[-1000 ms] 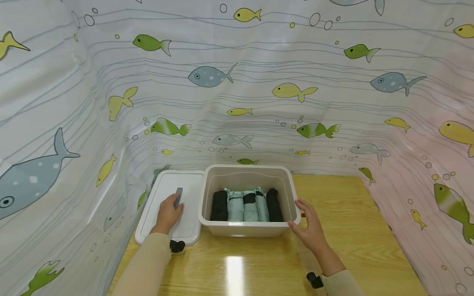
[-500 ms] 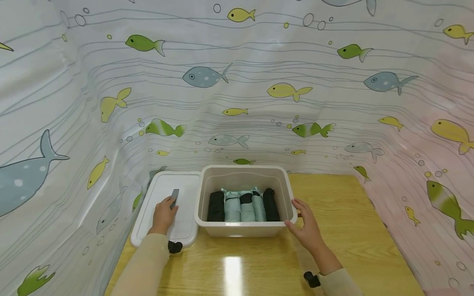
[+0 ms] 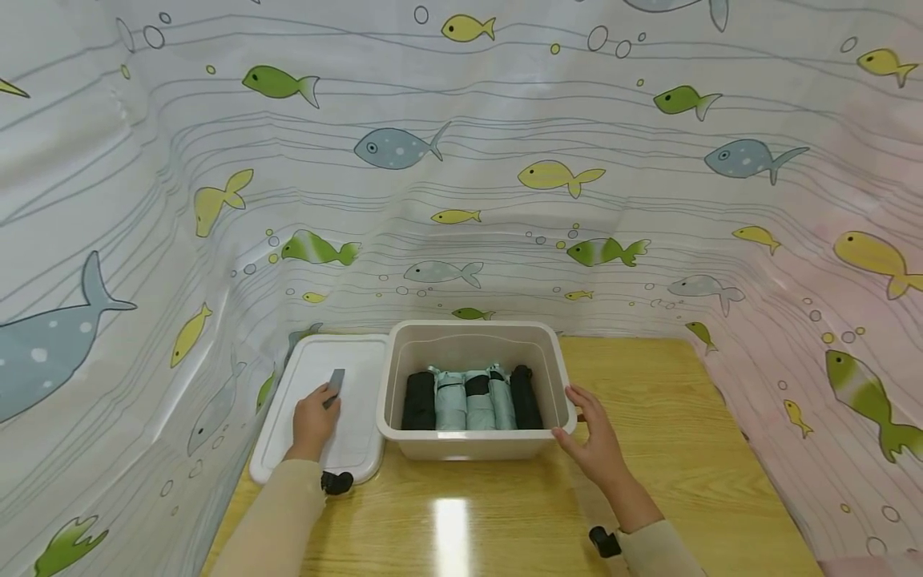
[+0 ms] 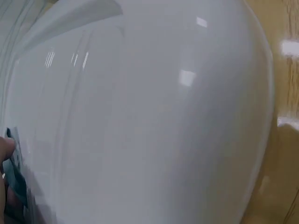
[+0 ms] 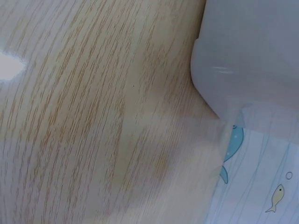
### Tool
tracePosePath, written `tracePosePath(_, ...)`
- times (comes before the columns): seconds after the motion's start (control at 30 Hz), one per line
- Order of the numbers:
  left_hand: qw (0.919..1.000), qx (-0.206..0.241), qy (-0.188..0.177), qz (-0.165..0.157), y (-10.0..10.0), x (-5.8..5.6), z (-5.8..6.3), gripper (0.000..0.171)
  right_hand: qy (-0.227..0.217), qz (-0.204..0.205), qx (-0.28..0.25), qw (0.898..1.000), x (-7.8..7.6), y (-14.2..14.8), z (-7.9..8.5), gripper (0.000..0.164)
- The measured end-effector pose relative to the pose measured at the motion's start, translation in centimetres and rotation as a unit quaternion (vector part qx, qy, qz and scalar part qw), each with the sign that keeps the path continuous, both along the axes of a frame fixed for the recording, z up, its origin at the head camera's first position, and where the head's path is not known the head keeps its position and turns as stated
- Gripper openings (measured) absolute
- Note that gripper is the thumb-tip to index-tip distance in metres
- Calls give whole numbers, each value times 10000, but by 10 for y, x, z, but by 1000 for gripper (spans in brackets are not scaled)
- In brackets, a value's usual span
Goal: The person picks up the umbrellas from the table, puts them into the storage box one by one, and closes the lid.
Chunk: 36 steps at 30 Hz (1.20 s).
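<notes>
A white lid [image 3: 358,417] lies on the table at the left, beside the box. My left hand [image 3: 310,423] holds the narrow grey handle [image 3: 336,379] on top of it; part of the thumb [image 4: 5,148] shows at the left wrist view's edge. An off-white plastic box [image 3: 472,447] stands in the middle without its cover. Inside, side by side, are rolled bundles like folded umbrellas: a black one [image 3: 419,401] at the left, several mint ones [image 3: 451,403], another black one [image 3: 527,398] at the right. My right hand [image 3: 602,449] grips the box's front right corner, thumb in front, fingers along the side.
Both stand on a glossy wooden table [image 3: 649,417]. Behind and at both sides hangs a white fish-print sheet [image 3: 497,240], meeting the table's back edge just behind the box. In the right wrist view the box wall [image 5: 252,60] rises from the wood.
The head view has shifted slightly, so everything sits a little further left. Both hands keep their places, the left on the lid's handle and the right at the box corner.
</notes>
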State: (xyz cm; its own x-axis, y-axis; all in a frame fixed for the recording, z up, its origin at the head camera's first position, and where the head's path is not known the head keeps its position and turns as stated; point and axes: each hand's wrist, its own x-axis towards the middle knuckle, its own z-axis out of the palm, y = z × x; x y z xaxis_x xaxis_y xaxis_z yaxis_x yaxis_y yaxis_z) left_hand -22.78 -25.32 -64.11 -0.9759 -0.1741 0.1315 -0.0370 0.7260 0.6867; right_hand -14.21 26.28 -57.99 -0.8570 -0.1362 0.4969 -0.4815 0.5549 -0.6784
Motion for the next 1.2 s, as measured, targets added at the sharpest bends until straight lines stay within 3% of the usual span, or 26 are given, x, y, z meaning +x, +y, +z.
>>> tracePosePath(0.2,9982,571,145,121,-4,6,13,33,-13,-40,-5,10000,-1,1,-1,73)
tracePosePath(0.53,9933,1012,330,443,-6,22,44,34,-102,3,44,9999,0,0,-3,71)
tracePosePath(0.83,9856,1399,532,790,-4,24,64,36,-187,-18,117,9998,0,0,-2,71)
tracePosePath(1.0,9823,1619,563,759,0,26,77,37,-216,-23,52,9998,1,1,-1,70)
tracePosePath(1.2,9802,1772,776,430,10,27,102,37,-175,-40,83,9998,0,3,0,71)
